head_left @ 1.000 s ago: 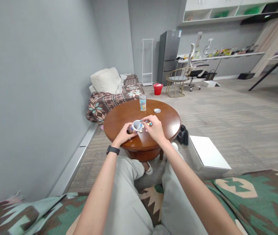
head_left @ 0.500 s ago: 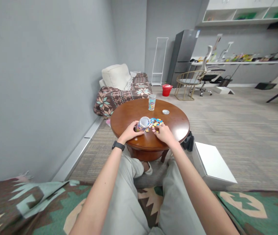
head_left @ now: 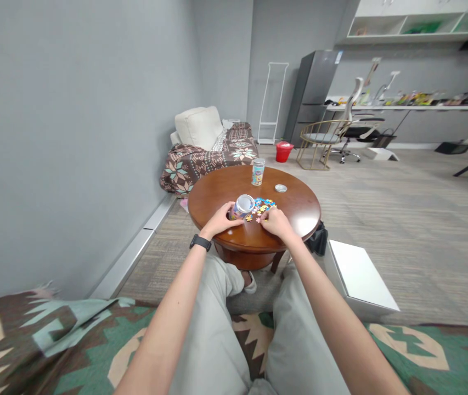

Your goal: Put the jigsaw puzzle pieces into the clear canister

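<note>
My left hand (head_left: pixel 222 220) is wrapped round an open can (head_left: pixel 244 204), which leans to the right over the round wooden table (head_left: pixel 213 189). Right of the can lies a small heap of colourful puzzle pieces (head_left: pixel 263 205). My right hand (head_left: pixel 275 223) is at the near right edge of the heap, fingers pinched together beside a pink piece; what they hold is too small to make out. Farther back, a second can (head_left: pixel 258 171) stands upright with its lid on. A loose round lid (head_left: pixel 280 188) lies flat to its right.
Beyond the table are a covered sofa (head_left: pixel 213 156) and a red bin (head_left: pixel 283 151). A white box (head_left: pixel 361 274) stands on the floor at the right. A gold-framed chair (head_left: pixel 320 140) is farther back.
The fingers of my right hand have drawn closer together near the pink piece. My left hand still holds the can. The view has shifted slightly.
</note>
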Demonstrator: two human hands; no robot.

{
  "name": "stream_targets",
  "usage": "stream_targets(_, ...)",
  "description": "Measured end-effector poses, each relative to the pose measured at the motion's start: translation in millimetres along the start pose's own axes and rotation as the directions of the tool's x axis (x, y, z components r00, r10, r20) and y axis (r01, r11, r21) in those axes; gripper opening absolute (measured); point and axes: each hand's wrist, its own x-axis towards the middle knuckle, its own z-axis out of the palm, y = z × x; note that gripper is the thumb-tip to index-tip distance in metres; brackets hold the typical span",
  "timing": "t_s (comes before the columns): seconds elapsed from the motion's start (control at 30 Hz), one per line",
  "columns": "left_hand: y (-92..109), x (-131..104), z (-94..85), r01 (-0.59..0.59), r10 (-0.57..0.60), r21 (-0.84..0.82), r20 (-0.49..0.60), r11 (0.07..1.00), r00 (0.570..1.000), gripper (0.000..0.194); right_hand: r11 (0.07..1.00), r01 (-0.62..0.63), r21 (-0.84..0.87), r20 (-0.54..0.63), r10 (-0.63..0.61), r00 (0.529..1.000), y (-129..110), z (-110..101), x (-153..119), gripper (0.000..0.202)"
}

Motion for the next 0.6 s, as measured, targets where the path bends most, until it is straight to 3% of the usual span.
stream_targets(0.23, 2, -1, -0.4, 0.003, -0.002, 0.013, -0.004, 1.000, 1.000, 0.064, 0.999, 0.009, 0.032, 0.026, -0.010, 1.000, 2, -5, 1, 0.016)
stream_targets(0.5, 1, -1, -0.6, -0.009, 0.009, 0.005, -0.007, 1.000, 1.000, 0.064, 0.992, 0.006, 0.125, 0.082, -0.016, 0.997, -10, -9, 5, 0.001)
stream_targets(0.6, 1, 0, -0.4, -0.006, 0.006, 0.009, -0.006, 1.000, 1.000, 0.064, 0.980, 0.025, 0.198, 0.069, -0.039, 0.997, -9, -10, 5, 0.008)
